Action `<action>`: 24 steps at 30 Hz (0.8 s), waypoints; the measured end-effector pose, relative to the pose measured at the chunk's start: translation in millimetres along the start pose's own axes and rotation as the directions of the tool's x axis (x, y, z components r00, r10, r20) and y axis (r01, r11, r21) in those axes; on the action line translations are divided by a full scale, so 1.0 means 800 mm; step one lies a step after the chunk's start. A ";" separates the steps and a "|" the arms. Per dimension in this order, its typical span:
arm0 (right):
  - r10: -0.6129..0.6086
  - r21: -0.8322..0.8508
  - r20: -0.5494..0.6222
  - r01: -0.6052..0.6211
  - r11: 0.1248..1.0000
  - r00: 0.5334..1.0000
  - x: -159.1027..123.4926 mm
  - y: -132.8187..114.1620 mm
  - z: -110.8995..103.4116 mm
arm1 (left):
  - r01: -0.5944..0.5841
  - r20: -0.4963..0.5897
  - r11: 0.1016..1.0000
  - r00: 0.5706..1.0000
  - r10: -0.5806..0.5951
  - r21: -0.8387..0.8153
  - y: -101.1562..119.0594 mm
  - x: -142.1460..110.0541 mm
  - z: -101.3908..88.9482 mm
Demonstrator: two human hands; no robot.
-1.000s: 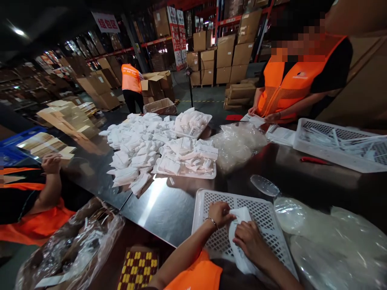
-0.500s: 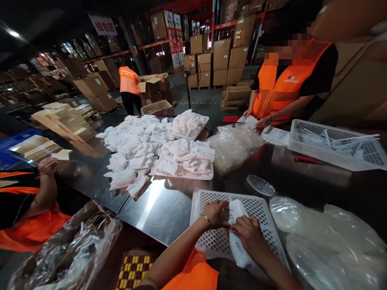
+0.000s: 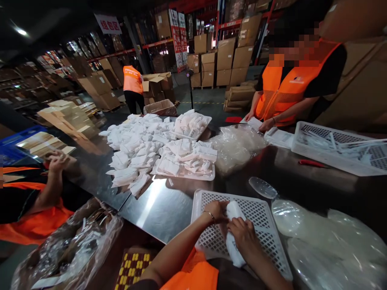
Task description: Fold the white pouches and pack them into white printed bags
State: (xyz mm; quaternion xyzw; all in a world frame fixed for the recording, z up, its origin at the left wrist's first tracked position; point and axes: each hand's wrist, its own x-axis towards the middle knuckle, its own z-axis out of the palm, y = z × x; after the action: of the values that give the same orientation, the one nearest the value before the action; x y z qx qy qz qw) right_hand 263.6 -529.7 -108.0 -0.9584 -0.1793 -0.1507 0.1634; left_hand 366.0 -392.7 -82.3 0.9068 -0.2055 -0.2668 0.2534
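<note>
Over a white perforated plastic basket (image 3: pixel 256 211), both my hands are on a rolled white packet (image 3: pixel 235 251) with faint dark print. My left hand (image 3: pixel 217 211) grips its upper left side, the fingertips partly hidden behind it. My right hand (image 3: pixel 242 233) wraps over its middle from the right. The packet lies slanted, its upper end (image 3: pixel 234 209) beyond my fingers and its lower end near my body. Under it, the basket's lattice floor shows.
A heap of white packets (image 3: pixel 136 137) and a filled tray (image 3: pixel 187 176) lie ahead. Clear plastic discs (image 3: pixel 329 237) spread at right, near a red-handled tool (image 3: pixel 313 163). A plastic-lined carton (image 3: pixel 69 245) stands at lower left. Co-workers in orange vests (image 3: pixel 284 88) work around the table.
The packet looks narrower and more tightly rolled, and my right hand's fingers have closed further over it. The view has shifted slightly. The co-worker's hand at left has moved a little.
</note>
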 end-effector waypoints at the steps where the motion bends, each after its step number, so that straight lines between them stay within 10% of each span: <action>1: 0.006 0.000 -0.010 -0.006 1.000 1.000 -0.001 -0.001 -0.001 | -0.001 -0.006 1.000 1.000 0.001 0.005 0.001 -0.001 0.000; 24: 0.103 0.316 0.117 -0.135 0.939 0.988 -0.019 0.009 0.005 | 0.047 -0.065 0.998 0.997 -0.049 -0.029 0.003 0.002 0.019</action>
State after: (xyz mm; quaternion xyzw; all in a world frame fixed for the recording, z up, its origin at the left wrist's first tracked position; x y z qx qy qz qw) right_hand 253.6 -539.3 -118.7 -0.9339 -0.1510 -0.0616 0.3181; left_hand 357.5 -400.6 -92.6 0.9163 -0.1715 -0.2454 0.2659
